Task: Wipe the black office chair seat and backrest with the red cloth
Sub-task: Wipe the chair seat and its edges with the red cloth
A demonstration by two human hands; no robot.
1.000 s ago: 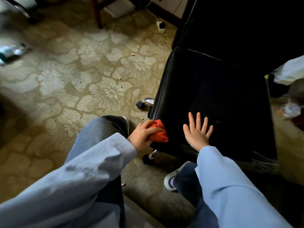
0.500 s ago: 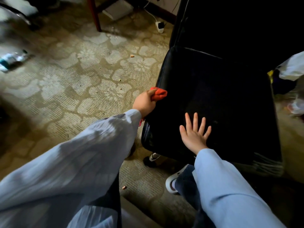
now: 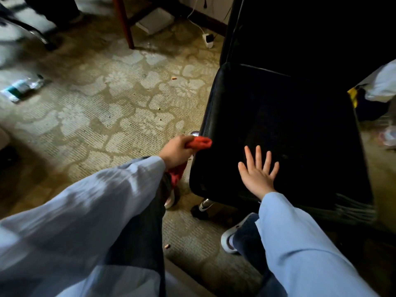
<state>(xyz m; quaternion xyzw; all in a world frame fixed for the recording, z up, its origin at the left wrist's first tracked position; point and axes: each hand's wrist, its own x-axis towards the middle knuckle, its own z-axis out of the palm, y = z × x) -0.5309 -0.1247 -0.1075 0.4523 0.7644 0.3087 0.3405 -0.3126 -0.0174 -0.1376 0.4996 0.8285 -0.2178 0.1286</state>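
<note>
The black office chair fills the right half of the view, its seat (image 3: 289, 125) below its dark backrest (image 3: 310, 35). My left hand (image 3: 175, 150) grips the red cloth (image 3: 199, 142) and holds it against the seat's left side edge; part of the cloth hangs down under my wrist. My right hand (image 3: 258, 172) lies flat on the front part of the seat with its fingers spread.
Patterned carpet (image 3: 120, 108) with small crumbs spreads to the left. A plastic wrapper (image 3: 21, 86) lies at far left, a red wooden leg (image 3: 124, 24) and a white power adapter (image 3: 208, 39) at the back. Chair castors (image 3: 203, 207) and my shoe (image 3: 230, 236) are near the seat's front.
My left hand with the cloth went from the seat's front left corner up along the left edge, and now sits partway back toward the front. My right hand stayed flat on the seat.
</note>
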